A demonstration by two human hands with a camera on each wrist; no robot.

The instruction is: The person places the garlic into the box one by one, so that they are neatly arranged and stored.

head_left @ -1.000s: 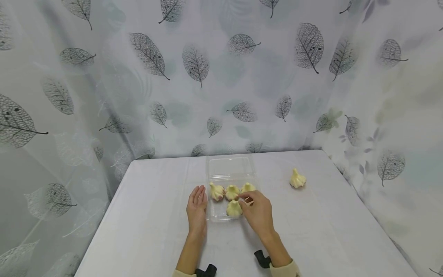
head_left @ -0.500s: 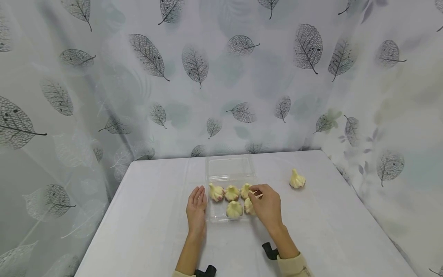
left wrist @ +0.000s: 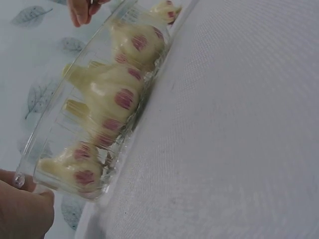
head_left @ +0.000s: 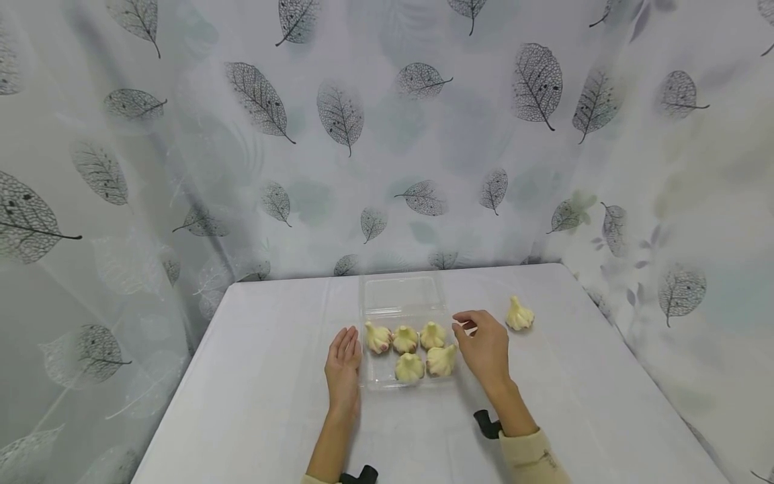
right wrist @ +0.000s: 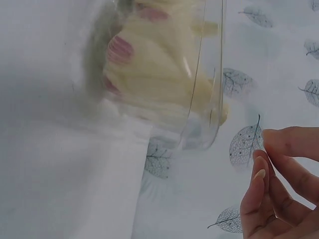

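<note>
In the head view, a clear plastic box (head_left: pixel 376 374) with its lid (head_left: pixel 402 293) folded back holds several pale yellow garlic bulbs (head_left: pixel 441 361) with purple patches. Three of them line the back; two sit in front, at the middle and right. My left hand (head_left: pixel 343 371) rests along the box's left wall, fingers straight. Just off the right wall hovers my right hand (head_left: pixel 486 344), fingers loosely bent and holding nothing. In the right wrist view, that hand (right wrist: pixel 284 186) appears apart from the box. Another garlic bulb (head_left: pixel 520 314) lies on the table beyond it.
A white cloth covers the table (head_left: pixel 272 403). Behind and at both sides hang pale curtains (head_left: pixel 387 134) printed with leaves. Black wrist mounts (head_left: pixel 487 425) sit below both hands.
My right hand has let go of a garlic bulb at the box's front right and drawn back to the right, past the wall. The left hand stays in place.
</note>
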